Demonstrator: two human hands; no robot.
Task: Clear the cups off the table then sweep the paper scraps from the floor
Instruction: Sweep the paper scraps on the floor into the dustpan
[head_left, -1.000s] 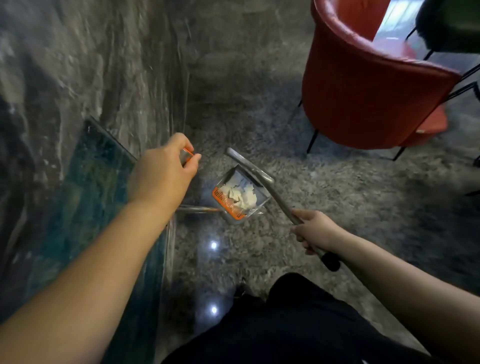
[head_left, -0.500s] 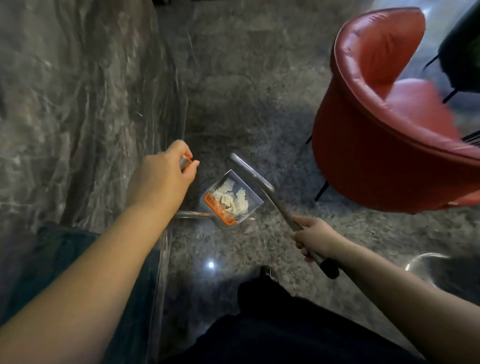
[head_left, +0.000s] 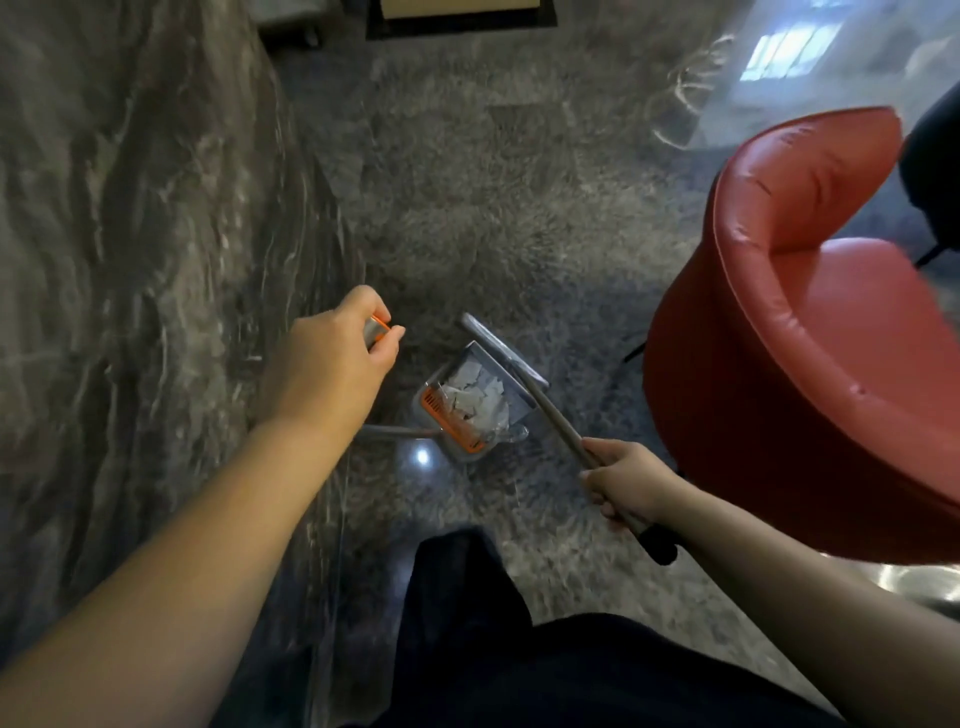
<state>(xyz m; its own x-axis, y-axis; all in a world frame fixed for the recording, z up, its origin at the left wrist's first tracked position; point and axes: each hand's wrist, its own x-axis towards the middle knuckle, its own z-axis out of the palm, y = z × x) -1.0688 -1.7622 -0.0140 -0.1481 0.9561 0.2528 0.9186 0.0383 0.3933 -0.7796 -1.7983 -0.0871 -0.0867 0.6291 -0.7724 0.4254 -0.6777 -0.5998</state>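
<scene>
Grey marble wall: fills the left side of the view, dark and veined, running from top to bottom.
Floor: polished grey speckled stone; one bright light reflection lies just left of the dustpan.
Red padded tub chair: stands on the floor at right, on thin dark legs, seat facing upper right; near the right hand but apart from it.
Dark trousers: the person's legs, bottom centre.
Left hand: fingers curled, gripping the grey-and-orange handle end of the dustpan, held beside the wall.
Right hand: fingers wrapped around the grey broom handle; the black end cap projects below the hand.
Grey long-handled dustpan with orange comb edge: held between the two hands above the floor, open side up.
Broom head: grey bar lying across the far rim of the dustpan; contact cannot be confirmed.
White paper scraps: piled inside the dustpan, beside the orange comb edge.
</scene>
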